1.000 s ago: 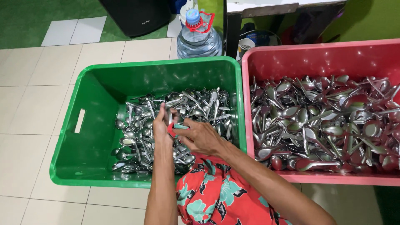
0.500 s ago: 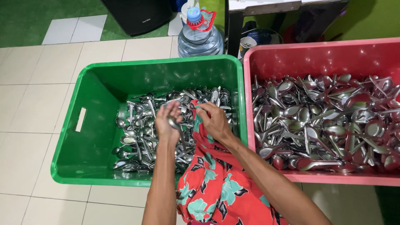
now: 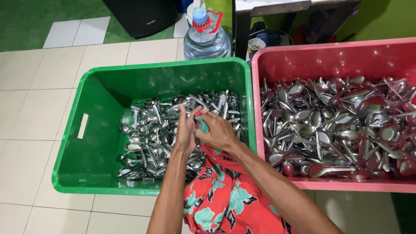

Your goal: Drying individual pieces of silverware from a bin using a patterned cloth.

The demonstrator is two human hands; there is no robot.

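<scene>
Red-and-teal flowered cloth (image 3: 225, 203) draped up from the near edge, over the green crate's (image 3: 93, 171) near rim, into both hands above the heap of steel spoons (image 3: 151, 138). Left hand (image 3: 186, 132) held upright, fingers straight and together, palm turned right against the bunched end of the cloth. Right hand (image 3: 219, 134) curled over that same bunch, thumb side far, pressing it toward the left palm; cannot tell whether a spoon sat inside the folds. Both hands touching, near the middle of the green crate, just left of its right wall.

Against half a second earlier: same spot over the spoons, but left fingers straightened out of their curl, the spoon formerly glimpsed at the left fingertips no longer seen, and the cloth drawn tighter between the palms. Against a full second earlier: hands shifted slightly right and nearer.

Pink crate (image 3: 277, 65) standing right of the green one, walls touching, filled with more spoons (image 3: 338, 125). Clear water bottle (image 3: 206, 41) with blue cap on the tiled floor (image 3: 39, 112) at the far side
</scene>
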